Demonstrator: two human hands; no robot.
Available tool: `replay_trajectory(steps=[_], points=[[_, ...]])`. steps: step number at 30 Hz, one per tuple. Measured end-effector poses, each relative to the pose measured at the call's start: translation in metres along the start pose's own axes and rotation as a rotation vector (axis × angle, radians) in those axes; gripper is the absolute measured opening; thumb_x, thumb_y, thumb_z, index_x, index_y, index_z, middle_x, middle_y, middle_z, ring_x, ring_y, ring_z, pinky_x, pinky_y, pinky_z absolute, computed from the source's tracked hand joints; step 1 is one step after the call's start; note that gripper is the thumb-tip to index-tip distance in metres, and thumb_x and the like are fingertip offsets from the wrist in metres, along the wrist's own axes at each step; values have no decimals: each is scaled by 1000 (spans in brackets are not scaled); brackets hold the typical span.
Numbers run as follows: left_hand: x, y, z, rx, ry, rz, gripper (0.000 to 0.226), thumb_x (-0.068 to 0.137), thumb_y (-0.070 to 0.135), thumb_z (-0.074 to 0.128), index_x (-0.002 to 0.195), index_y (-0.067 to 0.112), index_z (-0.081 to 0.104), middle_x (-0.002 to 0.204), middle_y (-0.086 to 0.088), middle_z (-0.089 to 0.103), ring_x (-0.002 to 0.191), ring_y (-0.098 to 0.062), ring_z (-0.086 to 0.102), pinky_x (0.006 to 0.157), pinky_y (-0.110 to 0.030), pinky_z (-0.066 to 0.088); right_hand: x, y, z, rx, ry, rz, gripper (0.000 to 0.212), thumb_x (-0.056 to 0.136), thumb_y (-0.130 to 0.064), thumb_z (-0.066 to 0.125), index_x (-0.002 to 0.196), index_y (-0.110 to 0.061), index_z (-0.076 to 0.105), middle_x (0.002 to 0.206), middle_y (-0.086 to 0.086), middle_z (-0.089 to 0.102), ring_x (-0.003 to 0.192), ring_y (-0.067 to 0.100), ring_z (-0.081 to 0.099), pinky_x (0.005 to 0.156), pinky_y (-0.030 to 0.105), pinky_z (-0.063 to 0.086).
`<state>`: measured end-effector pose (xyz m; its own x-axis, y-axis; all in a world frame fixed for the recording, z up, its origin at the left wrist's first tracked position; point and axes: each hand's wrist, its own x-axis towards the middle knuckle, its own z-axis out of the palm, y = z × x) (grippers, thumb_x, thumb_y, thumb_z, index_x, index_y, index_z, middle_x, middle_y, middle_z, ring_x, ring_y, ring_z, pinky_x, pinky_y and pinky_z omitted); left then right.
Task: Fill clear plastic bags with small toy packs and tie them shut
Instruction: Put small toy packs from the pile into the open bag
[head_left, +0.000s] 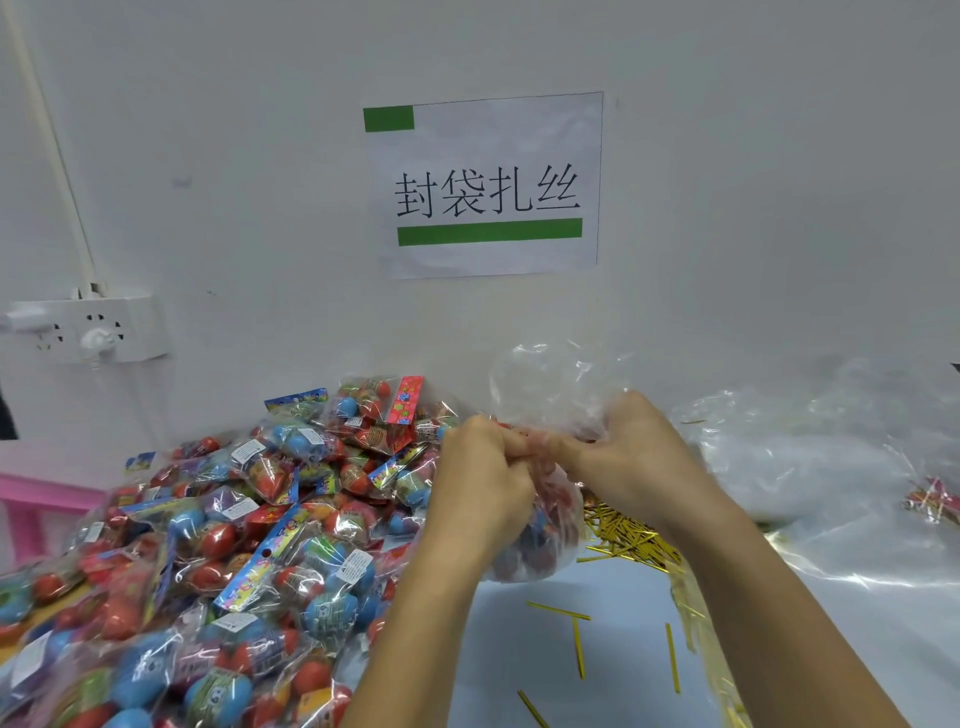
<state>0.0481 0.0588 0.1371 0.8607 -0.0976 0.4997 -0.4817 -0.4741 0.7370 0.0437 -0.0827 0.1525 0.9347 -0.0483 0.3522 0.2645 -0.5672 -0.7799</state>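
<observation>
Both hands, left and right, clamp fingers on a filled clear plastic bag's neck beneath a white paper wall sign reading "封袋扎丝".

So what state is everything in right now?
Clear bag: filled, neck gathered, not visibly tied.
Left hand: gripping the neck.
Right hand: gripping the neck.
Toy packs: heaped loose.
Gold twist ties: scattered, unused.
Empty bags: lying flat.
</observation>
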Motion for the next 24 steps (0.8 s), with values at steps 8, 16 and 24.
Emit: replay_trajectory(steps=[8, 16, 24], points=[[-2, -2, -9, -234, -143, -65, 27, 81, 38, 77, 67, 14, 79, 46, 0, 59, 45, -16, 38, 50, -26, 37, 1, 4, -6, 122, -49, -52, 10, 84, -12, 75, 80, -3, 75, 81, 21, 71, 67, 33, 52, 64, 40, 48], [-2, -5, -10, -368, -153, -149, 5, 79, 14, 80, 83, 10, 82, 81, -7, 78, 80, -19, 73, 84, -42, 58, -1, 4, -10, 273, -111, -67, 14, 90, -15, 72, 95, -2, 76, 102, 27, 71, 94, 43, 67, 89, 54, 55], [-1, -5, 8, -81, 30, -221, 19, 80, 12, 76, 71, 29, 80, 65, 1, 73, 79, -25, 70, 88, -54, 51, -2, 3, -5, -30, -128, -82, 26, 82, -42, 80, 77, -17, 75, 73, -4, 73, 69, 8, 66, 63, 26, 51]])
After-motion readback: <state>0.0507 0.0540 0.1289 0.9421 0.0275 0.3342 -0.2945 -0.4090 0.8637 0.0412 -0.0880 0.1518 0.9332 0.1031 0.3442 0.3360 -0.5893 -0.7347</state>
